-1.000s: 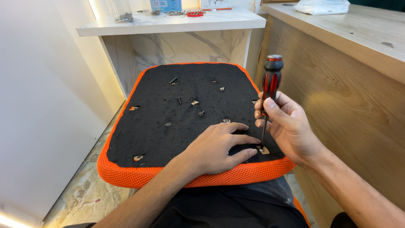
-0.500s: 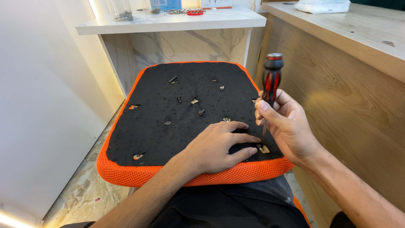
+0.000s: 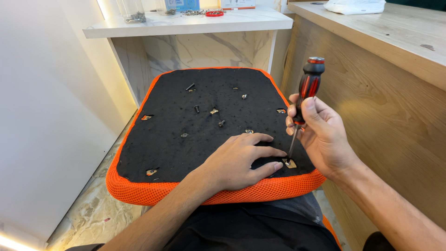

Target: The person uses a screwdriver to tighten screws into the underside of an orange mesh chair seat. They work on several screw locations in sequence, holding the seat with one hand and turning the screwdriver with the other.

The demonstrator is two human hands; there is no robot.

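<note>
An upturned chair seat point(image 3: 167, 139) with a black fabric underside and orange mesh rim rests on my lap. My left hand point(image 3: 241, 160) lies flat on the black fabric near the front right corner, fingers spread toward a screw hole point(image 3: 289, 163). My right hand point(image 3: 320, 132) grips a screwdriver point(image 3: 307, 88) with a red and black handle, held nearly upright, its tip set in that hole. Several loose screws point(image 3: 197, 109) lie scattered over the fabric.
A white marble-look shelf point(image 3: 186, 25) stands beyond the seat with small items on top. A wooden counter point(image 3: 399, 51) runs along the right. A white wall panel point(image 3: 51, 116) is at the left, with stone floor point(image 3: 93, 214) below.
The view has shifted slightly. My right hand has kept the screwdriver on the same hole, with a small turn of the fingers on the handle. My left hand has stayed put.
</note>
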